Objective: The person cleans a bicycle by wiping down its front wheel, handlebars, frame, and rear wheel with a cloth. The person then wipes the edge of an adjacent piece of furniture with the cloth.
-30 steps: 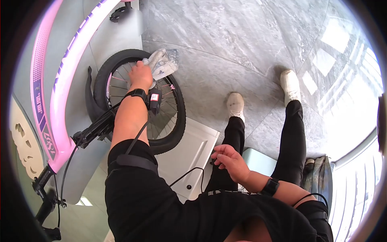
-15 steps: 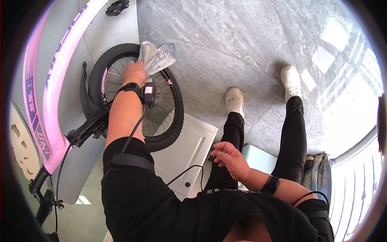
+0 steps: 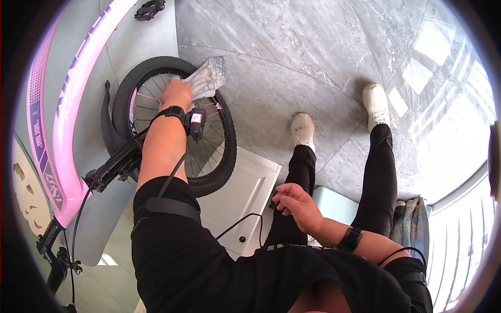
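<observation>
My left hand (image 3: 176, 95) is closed on a grey-white patterned cloth (image 3: 210, 78), above the upper part of a bicycle wheel (image 3: 229, 151) with a black knobbly tyre. The cloth spreads out to the right of the fingers, over the tyre's edge. Whether it presses on the spokes I cannot tell, since my hand and wrist cover that spot. The pink bicycle frame (image 3: 73, 109) rises at the left, joined to the black fork (image 3: 115, 164). Near my thigh, my right hand (image 3: 298, 206) hangs with loosely bent fingers and nothing in it.
A black mudguard (image 3: 108, 122) curves along the wheel's left side. Beside the wheel lies a white panel (image 3: 245, 182). A pale green box (image 3: 336, 206) stands between my legs. A pedal (image 3: 150, 9) shows at the top, and my shoes (image 3: 302, 129) rest on grey tiles.
The bunched cloth has swung flatter and now stretches to the upper right of my left hand. That hand has shifted only slightly; my right hand has stayed put.
</observation>
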A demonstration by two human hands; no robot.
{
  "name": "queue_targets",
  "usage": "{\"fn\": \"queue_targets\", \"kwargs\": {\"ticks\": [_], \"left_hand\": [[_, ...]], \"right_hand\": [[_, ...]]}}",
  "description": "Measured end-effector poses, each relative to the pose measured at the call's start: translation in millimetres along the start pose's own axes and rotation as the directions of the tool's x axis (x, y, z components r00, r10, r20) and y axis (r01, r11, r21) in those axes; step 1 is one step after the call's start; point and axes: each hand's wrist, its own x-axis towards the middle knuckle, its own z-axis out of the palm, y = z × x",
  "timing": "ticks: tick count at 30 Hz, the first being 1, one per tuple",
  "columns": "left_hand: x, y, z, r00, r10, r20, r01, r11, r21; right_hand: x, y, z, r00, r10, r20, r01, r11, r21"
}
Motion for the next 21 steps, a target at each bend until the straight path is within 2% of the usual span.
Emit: {"fn": "queue_targets", "kwargs": {"ticks": [5,10,13,16,17,21], "left_hand": [[-14.0,-0.8,-9.9,0.999,0.03,0.032,-0.03,1.0,-0.008],[-30.9,6.4,-17.4,0.993,0.084,0.085,-0.089,0.994,0.06],[-54.8,14.5,-35.1,0.981,0.18,0.076,-0.187,0.977,0.106],[-42.2,9.0,-14.0,0.991,0.109,0.078,-0.108,0.994,-0.017],[-57.8,14.7,-29.0,0.982,0.178,0.07,-0.18,0.983,0.028],[-72.3,17.1,-32.3,0.968,0.25,0.032,-0.252,0.964,0.082]], "right_hand": [[1.2,-0.6,0.8,1.0,0.01,-0.006,-0.01,1.0,-0.016],[0.6,-5.6,7.0,1.0,-0.002,-0.019,0.001,1.0,-0.018],[1.5,-8.1,9.4,1.0,-0.002,-0.022,0.002,1.0,-0.018],[1.9,-16.7,13.7,0.999,0.004,-0.033,-0.005,1.0,-0.02],[1.4,-18.4,15.3,0.999,0.006,-0.033,-0.006,1.0,-0.013],[3.1,-20.4,17.0,1.0,-0.002,-0.027,0.003,1.0,0.016]]}}
